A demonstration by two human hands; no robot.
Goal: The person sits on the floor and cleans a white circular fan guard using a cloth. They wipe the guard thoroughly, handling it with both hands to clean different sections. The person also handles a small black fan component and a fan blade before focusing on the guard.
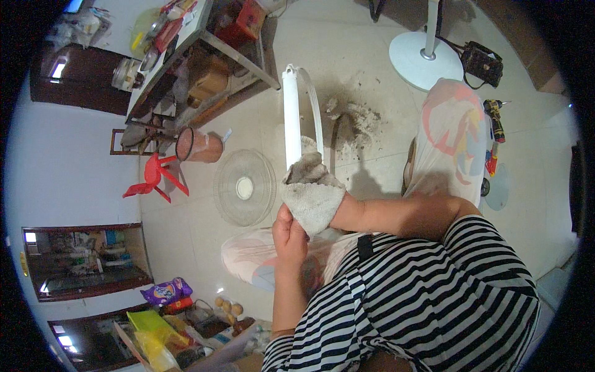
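Observation:
A grey-white cloth (314, 200), with a darker dirty patch, covers most of my right hand (338, 209), which is closed around it. The cloth lies against the near end of a long white band-like part (292, 116). Beside that part curves a thinner ribbed white band (316, 107); whether the two are one piece is unclear. My left hand (290, 232) is curled at the cloth's left lower edge, thumb up. What its fingers grip is hidden.
On the floor are a round fan grille (244, 188), debris (355, 121), a pole's round white base (409, 60), a handbag (483, 64), a cordless drill (495, 121), a red stool (153, 176) and a waste bin (200, 145). A cluttered table (239, 56) stands upper left.

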